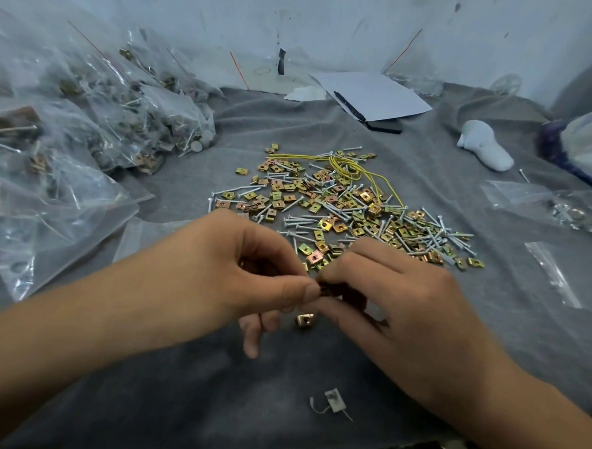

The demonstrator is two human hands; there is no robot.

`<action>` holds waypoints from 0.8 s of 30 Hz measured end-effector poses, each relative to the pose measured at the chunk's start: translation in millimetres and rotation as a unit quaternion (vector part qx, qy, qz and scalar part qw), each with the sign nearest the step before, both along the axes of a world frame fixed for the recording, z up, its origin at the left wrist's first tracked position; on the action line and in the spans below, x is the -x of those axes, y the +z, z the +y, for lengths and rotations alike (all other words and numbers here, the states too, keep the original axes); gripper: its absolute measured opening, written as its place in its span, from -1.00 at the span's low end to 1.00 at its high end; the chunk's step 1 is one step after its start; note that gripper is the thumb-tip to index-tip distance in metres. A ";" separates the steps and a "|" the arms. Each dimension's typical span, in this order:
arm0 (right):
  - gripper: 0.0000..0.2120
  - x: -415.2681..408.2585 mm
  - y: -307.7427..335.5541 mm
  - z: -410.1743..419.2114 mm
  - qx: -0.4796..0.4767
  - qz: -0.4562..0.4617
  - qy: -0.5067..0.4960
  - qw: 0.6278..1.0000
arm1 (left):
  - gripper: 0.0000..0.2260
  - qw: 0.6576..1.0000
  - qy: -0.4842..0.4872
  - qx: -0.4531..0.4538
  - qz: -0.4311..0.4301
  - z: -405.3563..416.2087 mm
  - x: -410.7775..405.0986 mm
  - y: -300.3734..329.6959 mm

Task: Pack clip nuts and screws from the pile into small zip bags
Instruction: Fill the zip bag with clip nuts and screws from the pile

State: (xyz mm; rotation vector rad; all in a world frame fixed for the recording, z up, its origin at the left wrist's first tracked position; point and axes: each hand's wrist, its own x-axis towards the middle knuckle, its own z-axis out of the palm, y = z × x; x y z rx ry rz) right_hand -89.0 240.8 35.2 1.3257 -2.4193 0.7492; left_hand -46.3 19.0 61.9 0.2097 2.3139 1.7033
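both the left hand [251, 273] and right hand [383, 290] pinch small dark pieces between fingertips; a loose pinch could drop them beside the stray clip nut [305, 319], away from the pile [343, 202].

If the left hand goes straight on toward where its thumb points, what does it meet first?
The left hand would meet the right hand almost at once; their fingers already nearly touch over a small dark item, too blurred to identify.

Grey cloth [183, 383] – scuffed (pale) wall [332, 20] behind.
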 end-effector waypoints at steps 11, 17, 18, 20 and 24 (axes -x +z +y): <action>-0.89 -0.2 -1.8 2.4 0.066 -0.124 -0.032 0.990 | -0.85 0.995 0.079 0.001 0.064 8.1 3.1 -4.2; -0.93 -2.9 -4.5 0.7 0.161 -0.308 -0.026 0.937 | -0.86 0.989 0.100 -0.085 0.069 16.9 2.2 -9.5; -0.93 -3.1 -4.4 0.5 0.174 -0.318 -0.025 0.931 | -0.83 0.987 0.105 -0.104 0.064 17.7 2.8 -10.7; -0.93 -2.7 -3.4 1.2 0.192 -0.331 -0.021 0.924 | -0.81 0.986 0.100 -0.120 0.063 17.8 4.1 -11.1; -0.91 -2.1 -1.2 4.0 0.204 -0.323 -0.017 0.924 | -0.82 0.982 0.092 -0.145 0.073 17.0 5.3 -9.8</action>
